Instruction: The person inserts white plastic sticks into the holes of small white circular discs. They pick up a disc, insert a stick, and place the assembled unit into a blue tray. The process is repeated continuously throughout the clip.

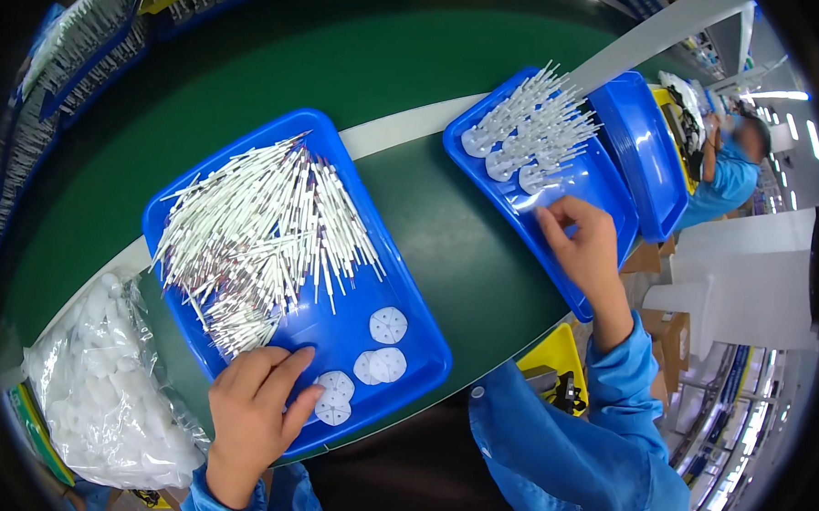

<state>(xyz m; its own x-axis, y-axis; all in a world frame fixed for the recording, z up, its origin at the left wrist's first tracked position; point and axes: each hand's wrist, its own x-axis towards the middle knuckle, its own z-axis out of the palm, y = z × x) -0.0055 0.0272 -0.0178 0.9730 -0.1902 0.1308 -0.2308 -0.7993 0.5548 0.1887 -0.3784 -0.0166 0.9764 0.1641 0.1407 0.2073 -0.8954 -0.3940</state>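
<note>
My left hand (261, 404) rests over the near edge of a blue tray (407, 301), thumb and index finger apart and nothing between them. By its fingertips lie several white round discs with small dark holes (335, 398). A big heap of thin white sticks with reddish-brown ends (256, 221) covers the tray's far part. My right hand (588, 245) hangs over a second blue tray (604, 186), its fingers bent and parted, with no object visible in them. Just beyond it stand white discs with thin sticks rising from them (533, 138), in clusters.
A clear bag of white rounded parts (111, 389) sits at the left. Stacked blue trays (647, 147) adjoin the right tray. A pale strip (406, 127) crosses the green table (418, 55). A yellow bin (560, 363) is below the edge; a co-worker (729, 169) is at far right.
</note>
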